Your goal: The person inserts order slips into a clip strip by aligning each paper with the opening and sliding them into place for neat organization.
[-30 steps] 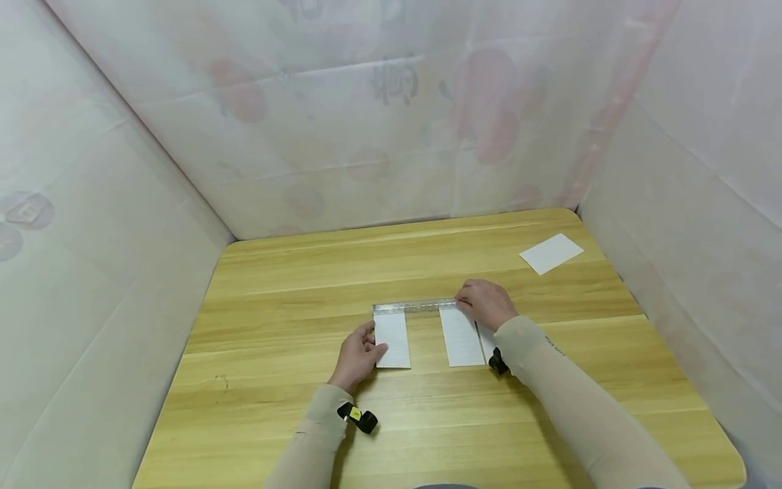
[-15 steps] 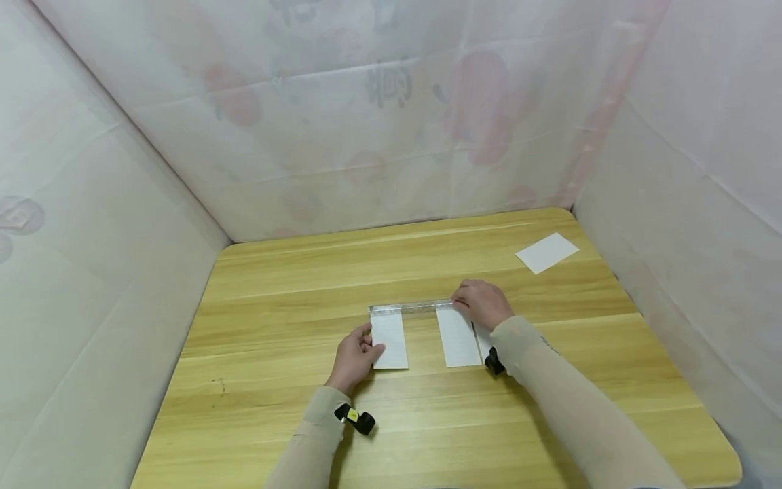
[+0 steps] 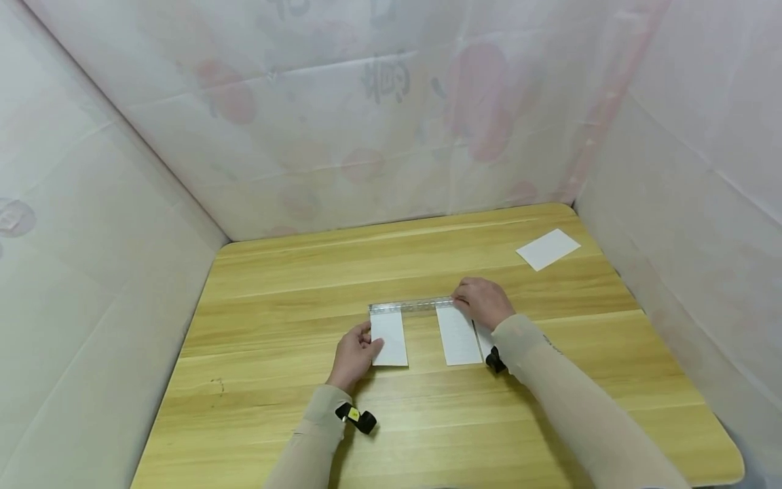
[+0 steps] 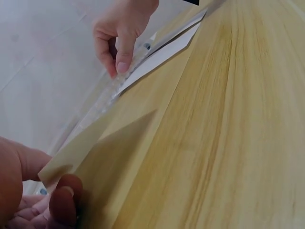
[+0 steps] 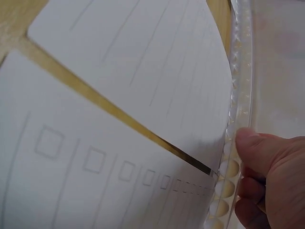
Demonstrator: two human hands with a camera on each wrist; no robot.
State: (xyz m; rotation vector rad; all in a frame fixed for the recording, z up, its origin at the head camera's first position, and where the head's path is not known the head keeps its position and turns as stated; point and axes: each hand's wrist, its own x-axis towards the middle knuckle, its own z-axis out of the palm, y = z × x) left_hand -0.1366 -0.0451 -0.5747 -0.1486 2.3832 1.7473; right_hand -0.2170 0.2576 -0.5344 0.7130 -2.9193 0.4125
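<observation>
At its left edge, a white card [image 3: 389,339] is pinched between the thumb and fingers of my left hand [image 3: 353,353]. In the left wrist view this card [image 4: 83,150] is tilted, casting a shadow on the wood. A clear plastic ruler [image 3: 418,307] spans the cards' top ends. My right hand [image 3: 484,302] pinches its right part, thumb on top. Round shapes line the ruler [image 5: 243,71] in the right wrist view. Under that hand lie a lined card [image 5: 157,57] and, across a narrow gap, a card with small printed boxes [image 5: 95,176], partly hidden by the arm in the head view.
Another white card [image 3: 548,249] lies askew at the back right of the wooden table [image 3: 293,285]. Pale printed cloth walls [image 3: 342,136] enclose the table at the back and both sides. Both wrists carry small black cameras [image 3: 365,421].
</observation>
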